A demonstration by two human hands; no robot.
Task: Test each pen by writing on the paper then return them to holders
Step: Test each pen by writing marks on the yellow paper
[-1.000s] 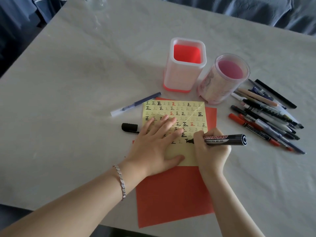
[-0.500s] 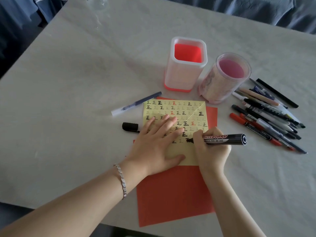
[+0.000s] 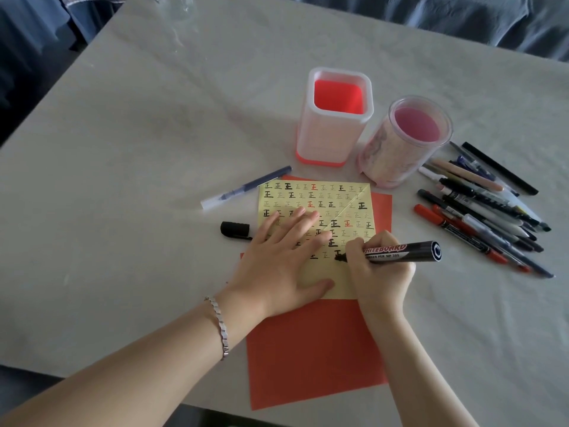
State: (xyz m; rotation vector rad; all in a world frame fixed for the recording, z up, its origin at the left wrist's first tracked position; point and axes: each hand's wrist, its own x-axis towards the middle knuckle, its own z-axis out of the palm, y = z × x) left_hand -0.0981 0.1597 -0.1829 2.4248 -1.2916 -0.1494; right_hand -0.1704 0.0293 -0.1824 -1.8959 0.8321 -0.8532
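A yellow paper (image 3: 338,198) covered in small written characters lies on a red sheet (image 3: 311,349). My left hand (image 3: 280,260) presses flat on the paper with fingers spread. My right hand (image 3: 378,272) grips a black whiteboard marker (image 3: 400,251), its tip touching the paper's lower rows. The marker's black cap (image 3: 235,229) lies left of the paper. A blue capped pen (image 3: 246,188) lies above the cap. Two holders stand behind the paper: a square white and red one (image 3: 334,118) and a round pink one (image 3: 403,143). Several pens (image 3: 483,211) lie piled at the right.
The grey table (image 3: 123,149) has its front edge near my forearms. A clear glass object (image 3: 175,7) stands at the far left corner. Blue fabric (image 3: 462,13) lies beyond the table's far edge.
My right hand has moved the marker tip slightly over the lower rows, adding strokes to a character. My left hand stays pressed on the paper.
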